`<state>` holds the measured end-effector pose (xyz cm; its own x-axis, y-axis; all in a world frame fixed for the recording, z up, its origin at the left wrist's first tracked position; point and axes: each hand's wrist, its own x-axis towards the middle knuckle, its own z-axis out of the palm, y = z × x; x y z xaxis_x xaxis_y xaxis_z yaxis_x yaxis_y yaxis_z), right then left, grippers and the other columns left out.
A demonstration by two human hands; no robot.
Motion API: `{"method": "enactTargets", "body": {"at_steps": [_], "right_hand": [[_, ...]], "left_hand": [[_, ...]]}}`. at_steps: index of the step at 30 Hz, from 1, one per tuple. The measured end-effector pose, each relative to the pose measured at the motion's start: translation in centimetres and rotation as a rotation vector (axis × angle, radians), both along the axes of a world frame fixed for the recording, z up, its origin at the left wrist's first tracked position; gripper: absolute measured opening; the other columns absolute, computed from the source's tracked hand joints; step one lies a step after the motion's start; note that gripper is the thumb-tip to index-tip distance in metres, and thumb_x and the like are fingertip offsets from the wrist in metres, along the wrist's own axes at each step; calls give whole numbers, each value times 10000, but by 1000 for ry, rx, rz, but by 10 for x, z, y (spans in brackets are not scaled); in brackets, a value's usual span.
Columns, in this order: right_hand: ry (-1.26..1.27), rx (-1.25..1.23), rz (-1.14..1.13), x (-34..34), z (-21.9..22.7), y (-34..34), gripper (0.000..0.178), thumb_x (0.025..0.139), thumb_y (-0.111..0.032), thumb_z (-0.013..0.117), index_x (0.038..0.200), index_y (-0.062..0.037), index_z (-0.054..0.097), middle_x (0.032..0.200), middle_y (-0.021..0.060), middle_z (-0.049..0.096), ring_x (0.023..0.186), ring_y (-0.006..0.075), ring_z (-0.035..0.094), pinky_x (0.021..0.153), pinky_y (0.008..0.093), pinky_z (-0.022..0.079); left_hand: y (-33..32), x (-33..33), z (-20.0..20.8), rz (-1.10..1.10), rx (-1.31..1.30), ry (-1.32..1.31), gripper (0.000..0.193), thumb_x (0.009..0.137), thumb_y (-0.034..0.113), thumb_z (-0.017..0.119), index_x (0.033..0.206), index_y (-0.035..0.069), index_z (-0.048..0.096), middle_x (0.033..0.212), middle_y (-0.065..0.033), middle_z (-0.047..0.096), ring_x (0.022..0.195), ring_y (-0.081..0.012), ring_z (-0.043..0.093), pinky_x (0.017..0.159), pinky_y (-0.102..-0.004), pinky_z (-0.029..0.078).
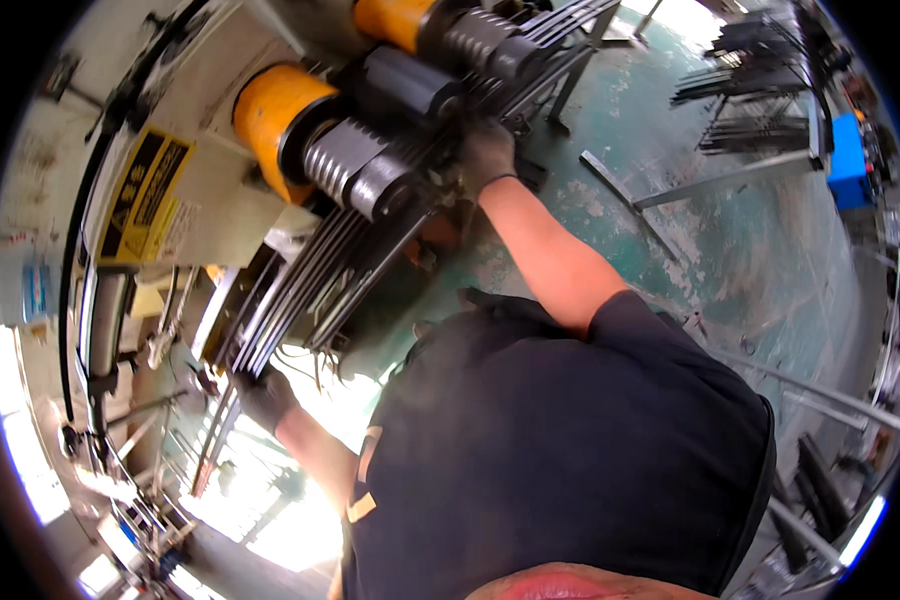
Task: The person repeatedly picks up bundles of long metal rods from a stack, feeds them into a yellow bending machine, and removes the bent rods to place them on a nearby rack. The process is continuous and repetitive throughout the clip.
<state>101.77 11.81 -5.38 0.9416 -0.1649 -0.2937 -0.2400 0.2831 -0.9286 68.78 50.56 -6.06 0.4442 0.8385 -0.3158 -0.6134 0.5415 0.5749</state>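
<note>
Your gloved left hand (265, 402) looks closed around the lower ends of the long metal bars (295, 280), which lie in a slanting bundle alongside the machine, passing close by the ribbed dark cylinder (355, 172) beneath the orange housing (282, 115). Your gloved right hand (485, 155) is up among the dark machine parts; its fingers are hidden, so I cannot tell whether it grips anything. That is the bigger worry: if the machinery moves while the hand is there, fingers or glove fabric could be pinched. The bars lie loosely side by side, so an uneven pull from the left could make them fan out, slide or knock against the cylinder.
</note>
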Motion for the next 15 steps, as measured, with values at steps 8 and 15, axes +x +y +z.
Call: {"method": "enactTargets", "body": {"at_steps": [8, 15], "right_hand": [[-53, 78, -174, -47, -35, -34, 386, 1017, -317, 664, 1173, 34, 707, 1024, 55, 730, 898, 126, 639, 826, 287, 493], [22, -397, 167, -94, -92, -58, 431, 1002, -378, 662, 1177, 11, 722, 1076, 88, 746, 909, 182, 693, 815, 311, 511]], "left_hand": [[-36, 20, 8, -57, 78, 10, 321, 1086, 225, 507, 1259, -13, 636, 1248, -156, 694, 1206, -266, 636, 1106, -424, 488], [-68, 25, 25, -180, -47, -77, 351, 1075, 250, 520, 1299, -5, 607, 1329, -176, 632, 1248, -332, 574, 1181, -502, 381]]}}
